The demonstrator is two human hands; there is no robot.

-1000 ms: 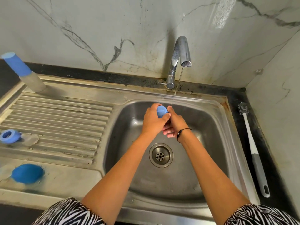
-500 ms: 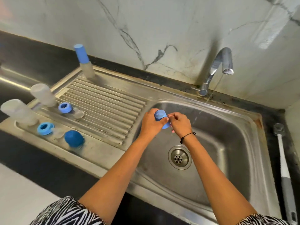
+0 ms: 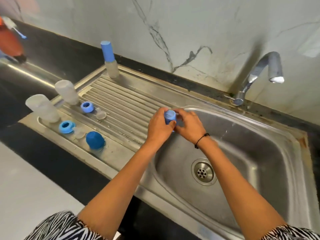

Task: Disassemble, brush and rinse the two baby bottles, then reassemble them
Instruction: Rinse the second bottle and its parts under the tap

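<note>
Head view: my left hand [image 3: 158,126] grip curled round blue cap [image 3: 170,116], right hand [image 3: 189,126] pinching its far side, at sink [image 3: 259,135] left rim beside drainboard [image 3: 124,108]. Risk: wet plastic slipping, cap dropping into basin toward drain [image 3: 204,171].

steel drainboard [image 3: 131,108], two bottles [image 3: 44,108], rings [image 3: 66,126], blue cap [image 3: 94,140]

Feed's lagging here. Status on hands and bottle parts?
Left hand and right hand both grip the blue cap at the basin's left rim. Other parts on the drainboard. Nothing in the way.
</note>
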